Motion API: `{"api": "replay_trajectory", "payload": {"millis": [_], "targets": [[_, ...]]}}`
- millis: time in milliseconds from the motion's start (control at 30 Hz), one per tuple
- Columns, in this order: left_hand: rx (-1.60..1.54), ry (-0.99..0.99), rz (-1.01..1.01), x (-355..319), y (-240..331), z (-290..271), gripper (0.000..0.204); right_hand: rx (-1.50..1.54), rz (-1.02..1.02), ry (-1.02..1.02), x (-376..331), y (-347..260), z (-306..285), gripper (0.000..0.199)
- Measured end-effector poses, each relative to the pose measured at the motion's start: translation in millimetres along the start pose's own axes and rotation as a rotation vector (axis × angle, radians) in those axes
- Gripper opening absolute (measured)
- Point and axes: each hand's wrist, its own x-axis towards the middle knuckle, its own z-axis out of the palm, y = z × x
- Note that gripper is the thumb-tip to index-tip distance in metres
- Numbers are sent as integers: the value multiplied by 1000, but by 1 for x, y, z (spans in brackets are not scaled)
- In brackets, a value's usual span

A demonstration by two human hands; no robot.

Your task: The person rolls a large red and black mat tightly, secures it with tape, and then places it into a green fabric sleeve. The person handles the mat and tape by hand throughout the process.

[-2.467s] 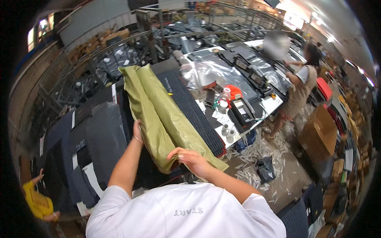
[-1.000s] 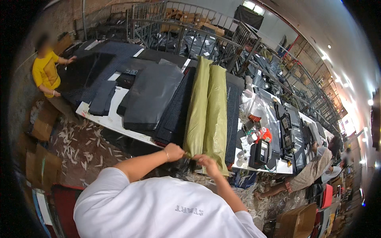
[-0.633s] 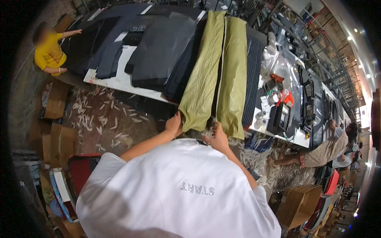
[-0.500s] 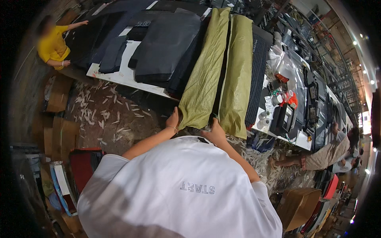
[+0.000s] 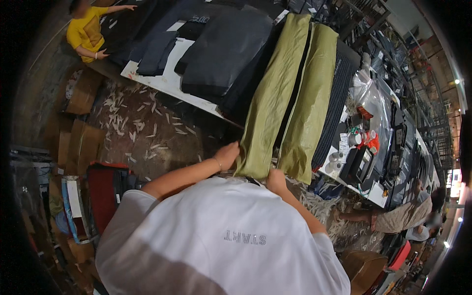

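An olive-green woven sheet (image 5: 271,88), long and creased, reaches from the far table down toward me. Beside it on the right runs a second olive-green panel (image 5: 309,108), with a narrow dark strip between the two; I cannot tell whether they are joined. My left hand (image 5: 227,155) is closed at the near left edge of the left sheet, its fingertips partly behind the fabric. At the near right corner of that same sheet, my right hand (image 5: 276,180) is closed on the edge, most of its fingers hidden.
Stacked black mats (image 5: 221,54) lie on the white table (image 5: 167,91) to the left. Ribbed black mats (image 5: 334,103), clear plastic (image 5: 371,93) and tape rolls (image 5: 355,139) are on the right. Cardboard boxes (image 5: 83,147) and floor scraps (image 5: 142,118) lie leftward. A person in yellow (image 5: 87,32) stands far left.
The view has shifted, so the table and sheets appear farther right. Both hands sit lower in the picture, with the left sheet's near end drawn closer to me.
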Motion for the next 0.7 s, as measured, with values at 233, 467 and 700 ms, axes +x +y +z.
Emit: {"api": "replay_trajectory", "payload": {"millis": [233, 467, 700], "targets": [[-278, -367, 94, 16, -15, 72, 21, -268, -181, -366, 22, 6, -20, 21], [-338, -312, -378, 81, 56, -69, 61, -113, 188, 216, 35, 40, -55, 26], [-762, -347, -443, 26, -2, 79, 74, -272, 193, -164, 15, 86, 5, 40]]}}
